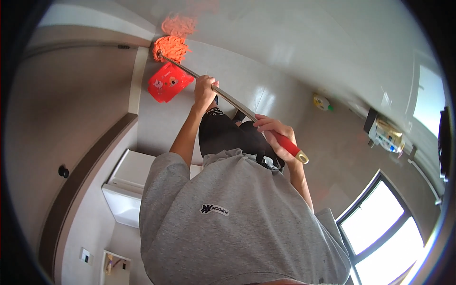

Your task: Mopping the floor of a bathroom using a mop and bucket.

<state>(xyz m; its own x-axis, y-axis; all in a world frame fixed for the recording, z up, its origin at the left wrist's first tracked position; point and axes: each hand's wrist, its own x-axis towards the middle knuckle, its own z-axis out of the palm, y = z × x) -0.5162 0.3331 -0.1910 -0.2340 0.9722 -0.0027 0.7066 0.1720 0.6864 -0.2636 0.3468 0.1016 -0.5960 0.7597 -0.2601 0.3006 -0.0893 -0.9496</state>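
Observation:
I hold a mop by its long metal pole [233,101], which slants from upper left to lower right. My left hand [206,92] is closed around the middle of the pole. Nearer to me, my right hand [277,135] lies around the upper end, by the red grip [293,147]. At the far end, the shaggy orange mop head [173,49] is just beyond a red bucket [166,84] with cartoon pictures on it. Whether the head touches the floor or the glossy wall is not plain.
A brown door [80,104] stands at the left. Glossy pale tiles [304,35] rise ahead, reflecting the mop head. A yellowish bottle with a green cap [322,102] sits at right, near a shelf with bottles [387,135]. A window [380,223] is lower right, a white fixture [124,204] lower left.

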